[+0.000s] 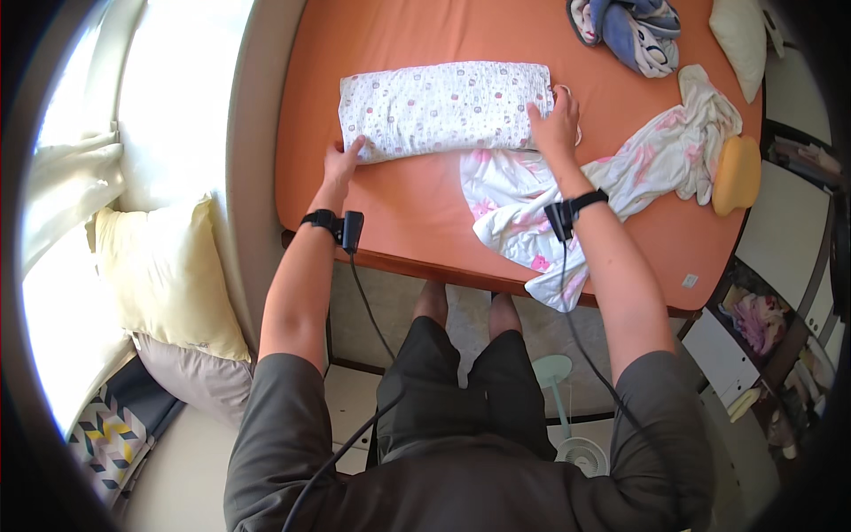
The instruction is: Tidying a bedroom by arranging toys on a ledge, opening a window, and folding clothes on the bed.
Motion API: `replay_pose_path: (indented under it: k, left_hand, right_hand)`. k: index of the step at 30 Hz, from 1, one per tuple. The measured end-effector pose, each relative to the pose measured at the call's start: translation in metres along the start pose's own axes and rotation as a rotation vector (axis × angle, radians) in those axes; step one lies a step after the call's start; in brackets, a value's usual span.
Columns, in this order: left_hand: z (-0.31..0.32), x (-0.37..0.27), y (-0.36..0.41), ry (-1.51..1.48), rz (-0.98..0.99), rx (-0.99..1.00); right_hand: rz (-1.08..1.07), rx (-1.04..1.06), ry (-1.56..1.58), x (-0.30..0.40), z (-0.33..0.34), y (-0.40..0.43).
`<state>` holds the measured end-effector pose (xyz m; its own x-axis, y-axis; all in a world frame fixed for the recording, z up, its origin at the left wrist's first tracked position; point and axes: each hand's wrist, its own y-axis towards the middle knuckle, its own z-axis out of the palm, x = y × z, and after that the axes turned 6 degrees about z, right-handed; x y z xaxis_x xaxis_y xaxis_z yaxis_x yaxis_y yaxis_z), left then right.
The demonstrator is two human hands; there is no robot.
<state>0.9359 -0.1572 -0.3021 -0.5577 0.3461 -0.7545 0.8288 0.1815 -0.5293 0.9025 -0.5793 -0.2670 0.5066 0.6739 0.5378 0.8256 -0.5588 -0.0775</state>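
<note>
A long white pillow (445, 110) in a crinkled cotton cover with small printed figures lies across the orange fitted sheet (412, 206). My left hand (341, 163) grips its near left corner, thumb on top and the other fingers mostly hidden. At the right end, my right hand (557, 126) holds the pillow's edge between thumb and fingers. A thin pale cord or strip of cloth shows beside those fingers. Under my right forearm spreads a rumpled white cloth with pink prints (512, 193), partly covered by the pillow's near edge and hanging over the bed's front edge.
A bundled blue blanket (628, 33), a white pillow (739, 46) and a yellow contoured pillow (736, 174) lie along the bed's far and right sides. Yellow (169, 279) and grey cushions (199, 376) rest left by the window. A pedestal fan (582, 455) stands below; cables hang from both wrist straps.
</note>
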Motion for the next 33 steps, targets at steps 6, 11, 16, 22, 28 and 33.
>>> replay_pose_path:
  k: [6, 11, 16, 22, 28, 33]
  left_hand:
    - [0.004, 0.005, 0.010, -0.150, -0.138, 0.138]
    - [-0.006, -0.006, 0.028, -0.112, -0.280, 0.200]
    - [0.022, -0.029, 0.022, -0.431, -0.271, 0.297]
    - [-0.019, -0.086, -0.051, -0.640, -0.158, 0.321]
    - [-0.106, -0.157, -0.196, -0.555, -0.009, 0.303]
    - [-0.203, -0.229, -0.309, -0.344, 0.148, 0.300]
  right_hand:
    - [0.540, 0.161, 0.116, -0.067, 0.022, -0.008]
    - [0.730, 0.438, 1.013, -0.034, 0.018, -0.014]
    - [0.859, 0.797, 1.187, -0.048, 0.003, 0.007]
    - [0.932, 0.782, 1.321, -0.053, -0.048, -0.018]
    - [0.919, 0.942, 1.357, -0.077, -0.101, -0.116]
    - [0.983, 1.201, 1.285, -0.030, -0.103, -0.201]
